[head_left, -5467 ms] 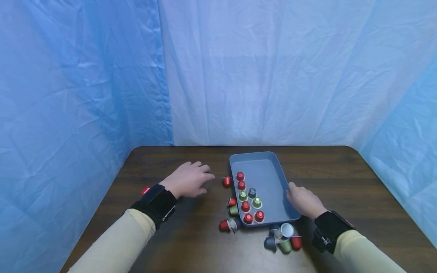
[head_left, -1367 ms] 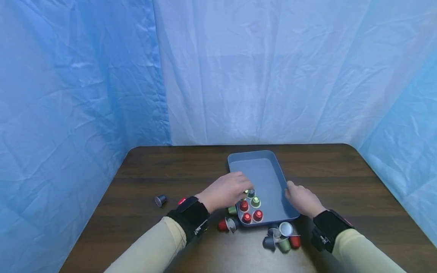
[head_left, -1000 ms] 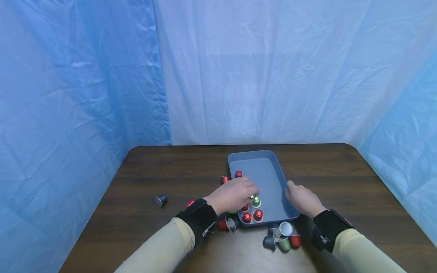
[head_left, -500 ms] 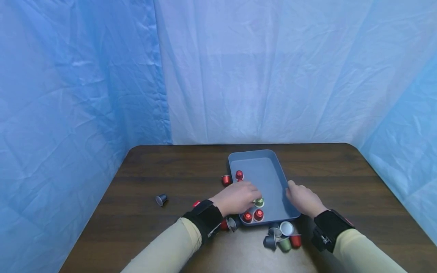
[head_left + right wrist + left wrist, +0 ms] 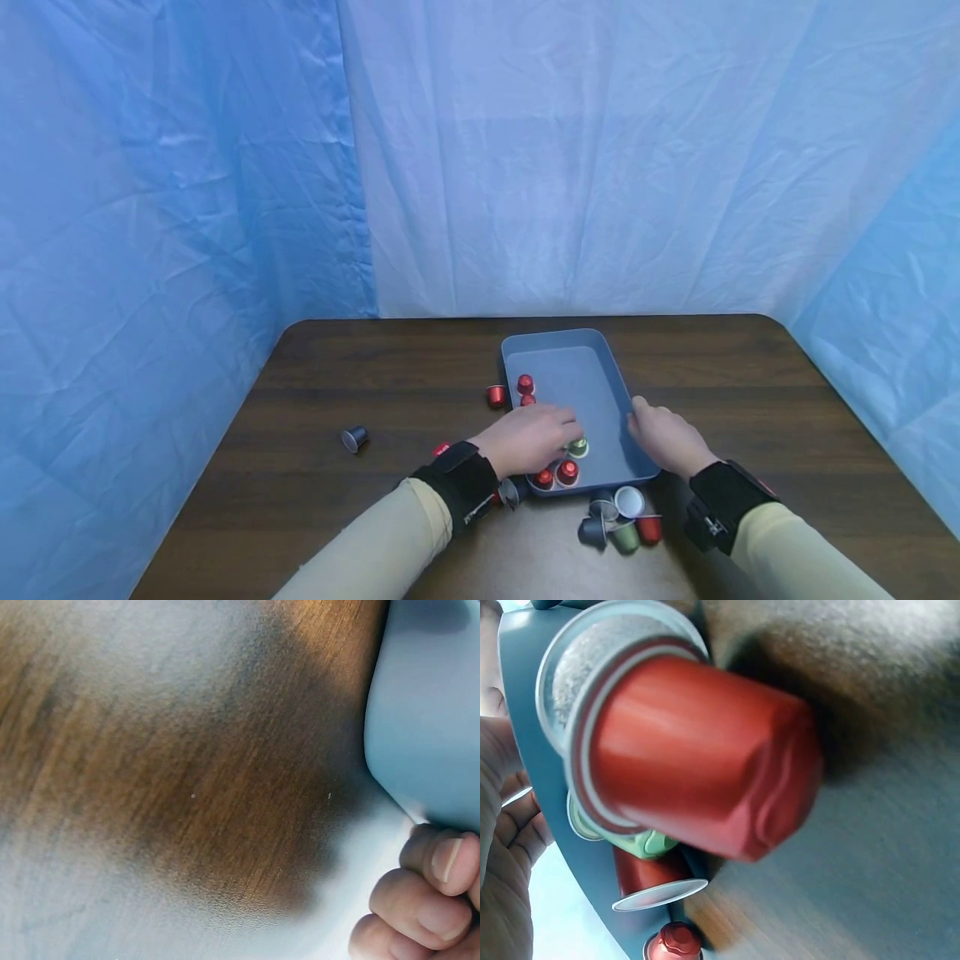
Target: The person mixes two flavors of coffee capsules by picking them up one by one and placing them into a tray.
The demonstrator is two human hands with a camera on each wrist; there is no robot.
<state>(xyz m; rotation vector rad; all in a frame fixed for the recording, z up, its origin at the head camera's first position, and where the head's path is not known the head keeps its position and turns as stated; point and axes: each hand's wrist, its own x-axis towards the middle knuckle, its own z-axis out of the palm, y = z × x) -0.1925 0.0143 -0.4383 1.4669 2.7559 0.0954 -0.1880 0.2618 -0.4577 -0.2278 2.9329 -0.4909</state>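
My left hand [image 5: 528, 437] reaches over the grey-blue tray [image 5: 570, 338], its bent fingertips on a green coffee capsule [image 5: 577, 450]. The palm hides neighbouring capsules. Two red capsules [image 5: 525, 384] show beyond the hand, and two more [image 5: 567, 473] stand at the tray's near edge. In the left wrist view, the left hand [image 5: 506, 832] shows beyond the tray wall, behind a large red capsule [image 5: 705, 750] outside the tray. My right hand [image 5: 671, 440] grips the tray's right rim; the right wrist view shows its curled fingers [image 5: 420, 907] at the rim.
Several capsules lie in a cluster in front of the tray, among them a green capsule [image 5: 626, 538] and a red one [image 5: 649, 531]. A red capsule [image 5: 496, 396] lies left of the tray. Farther left is a dark capsule [image 5: 354, 438]. Pale blue sheets [image 5: 525, 167] surround the brown table [image 5: 420, 367].
From beside the tray, my left hand has moved right into it. Over the last second, the green capsule has shifted right with the fingertips. My right hand has stayed on the rim.
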